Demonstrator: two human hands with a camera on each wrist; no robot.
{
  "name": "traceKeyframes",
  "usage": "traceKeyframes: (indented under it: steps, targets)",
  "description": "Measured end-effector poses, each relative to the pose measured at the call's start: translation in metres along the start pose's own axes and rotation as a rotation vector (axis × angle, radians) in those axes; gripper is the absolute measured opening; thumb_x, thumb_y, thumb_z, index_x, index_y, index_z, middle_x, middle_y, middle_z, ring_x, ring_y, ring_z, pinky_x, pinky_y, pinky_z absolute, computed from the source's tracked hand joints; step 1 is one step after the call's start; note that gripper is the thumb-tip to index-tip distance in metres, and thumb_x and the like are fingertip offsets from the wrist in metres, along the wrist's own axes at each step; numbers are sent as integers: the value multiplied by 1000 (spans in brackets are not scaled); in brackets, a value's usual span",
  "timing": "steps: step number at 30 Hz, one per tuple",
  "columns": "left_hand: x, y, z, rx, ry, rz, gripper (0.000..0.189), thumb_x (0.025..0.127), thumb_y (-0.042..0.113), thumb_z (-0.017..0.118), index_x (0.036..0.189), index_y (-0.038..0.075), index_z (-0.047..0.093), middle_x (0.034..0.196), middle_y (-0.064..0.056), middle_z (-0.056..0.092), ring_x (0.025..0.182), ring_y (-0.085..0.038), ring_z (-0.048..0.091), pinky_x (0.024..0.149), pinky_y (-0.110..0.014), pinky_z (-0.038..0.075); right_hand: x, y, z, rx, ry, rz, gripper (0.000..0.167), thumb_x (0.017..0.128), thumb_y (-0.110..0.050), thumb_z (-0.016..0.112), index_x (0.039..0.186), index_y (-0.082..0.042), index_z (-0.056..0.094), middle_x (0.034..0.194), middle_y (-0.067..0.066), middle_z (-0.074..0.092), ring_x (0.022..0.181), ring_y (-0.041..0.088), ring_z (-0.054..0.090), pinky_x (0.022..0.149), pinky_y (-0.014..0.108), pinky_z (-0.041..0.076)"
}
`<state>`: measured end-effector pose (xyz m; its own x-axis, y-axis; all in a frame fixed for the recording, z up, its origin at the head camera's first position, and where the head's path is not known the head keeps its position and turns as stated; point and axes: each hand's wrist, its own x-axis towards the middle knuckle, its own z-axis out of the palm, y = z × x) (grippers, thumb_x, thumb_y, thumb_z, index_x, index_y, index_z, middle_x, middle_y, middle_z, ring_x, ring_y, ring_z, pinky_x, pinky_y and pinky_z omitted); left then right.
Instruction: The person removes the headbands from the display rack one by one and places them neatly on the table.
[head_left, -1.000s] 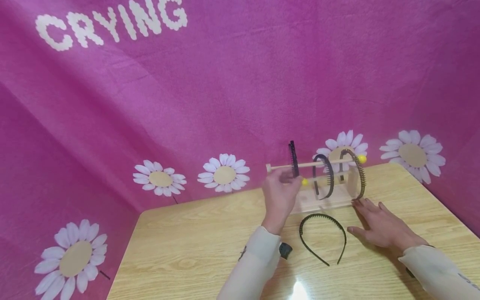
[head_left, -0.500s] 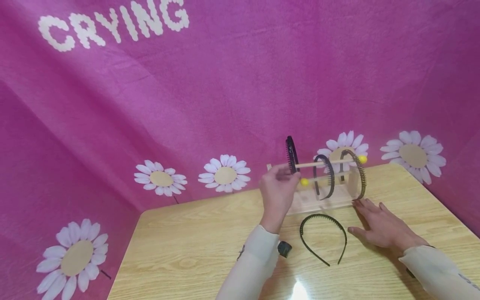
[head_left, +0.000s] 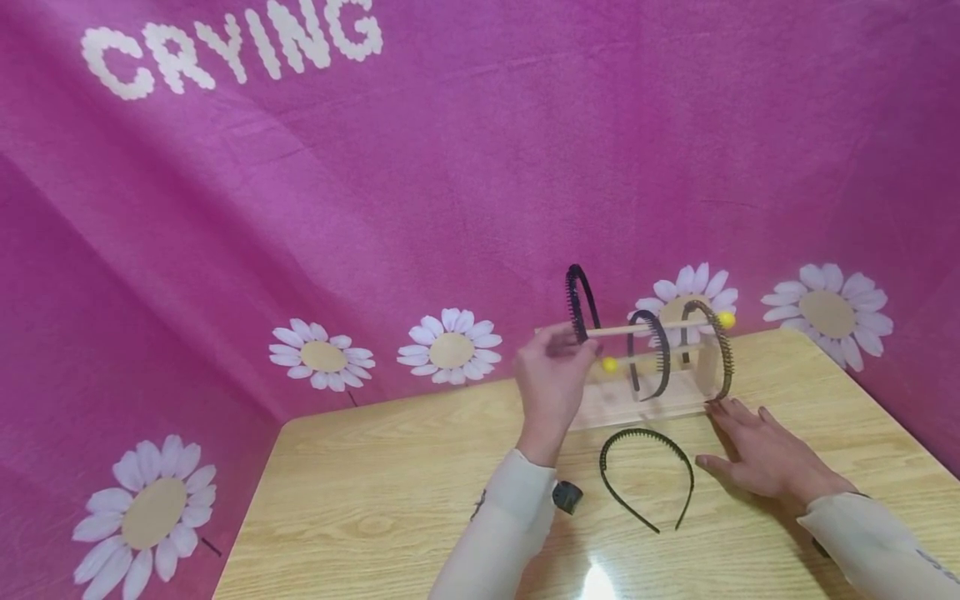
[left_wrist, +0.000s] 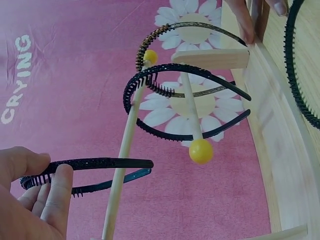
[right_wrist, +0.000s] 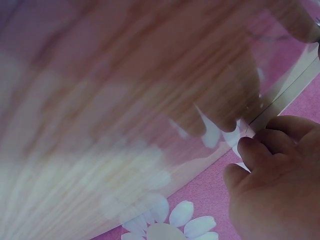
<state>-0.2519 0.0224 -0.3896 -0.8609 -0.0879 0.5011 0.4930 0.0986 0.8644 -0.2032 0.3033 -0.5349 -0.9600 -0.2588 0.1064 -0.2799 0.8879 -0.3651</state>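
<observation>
My left hand pinches a black toothed headband between thumb and fingers, beside the left end of a wooden stand. In the left wrist view, the held headband straddles the stand's long rod, its free ends pointing toward the base. Another black headband and a brown patterned headband hang farther along the stand. My right hand lies palm down on the table with spread fingers, fingertips right at the base's front right corner. In the right wrist view, the right hand shows beside its reflection.
One more black toothed headband lies on the wooden table in front of the stand. A small black object sits by my left sleeve. Yellow balls cap the rods. A pink cloth with daisies hangs behind.
My left hand has shifted slightly left along the rod, and the headband in it has risen and turned so its loop shows wider. The right hand stays in place.
</observation>
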Motion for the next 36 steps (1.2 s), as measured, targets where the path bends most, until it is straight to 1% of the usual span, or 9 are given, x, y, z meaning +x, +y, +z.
traceKeyframes:
  steps: [7,13,18,25,27,31,36]
  targets:
    - [0,3,-3,-46,36,-38,27,77,-1,84,102,-1,74,87,-4,73,75,-12,70,68,-27,62,0,1,0,14,-15,12,92,91,-56,66,148,10,38,156,34,25,137,54,31,111,71,20]
    - [0,2,-6,-79,67,-70,25,77,-3,83,101,0,75,86,-1,73,76,-13,70,72,-29,62,0,1,0,11,-15,15,92,91,-56,67,148,10,38,155,35,25,137,55,32,111,71,20]
    - [0,4,-8,-100,79,-84,25,78,0,82,102,1,74,89,-3,73,80,-16,69,75,-30,61,0,0,0,0,-6,8,89,91,-54,68,147,10,40,154,35,27,137,54,33,111,71,21]
    - [0,5,-14,-122,90,-112,25,79,1,82,103,1,74,89,-2,73,82,-17,70,76,-30,61,1,-1,1,-18,-4,-1,88,92,-52,68,145,11,41,154,35,28,139,53,30,111,71,21]
    - [0,5,-16,-125,100,-108,24,79,1,82,103,1,75,89,-2,73,81,-17,70,75,-31,61,1,-1,1,-20,-6,-1,88,91,-52,68,145,12,41,154,35,28,139,53,30,111,71,21]
    - [2,3,-20,-146,113,-103,22,80,2,82,102,4,76,91,-8,74,83,-19,70,77,-31,61,1,-1,1,-20,-14,2,89,91,-54,68,145,12,41,154,36,27,139,53,30,111,71,20]
    - [4,6,-24,-168,103,-114,22,81,2,82,102,5,75,95,-13,73,85,-20,70,79,-32,61,2,0,1,-20,-19,2,89,92,-54,67,146,12,40,154,37,27,138,53,30,110,71,20]
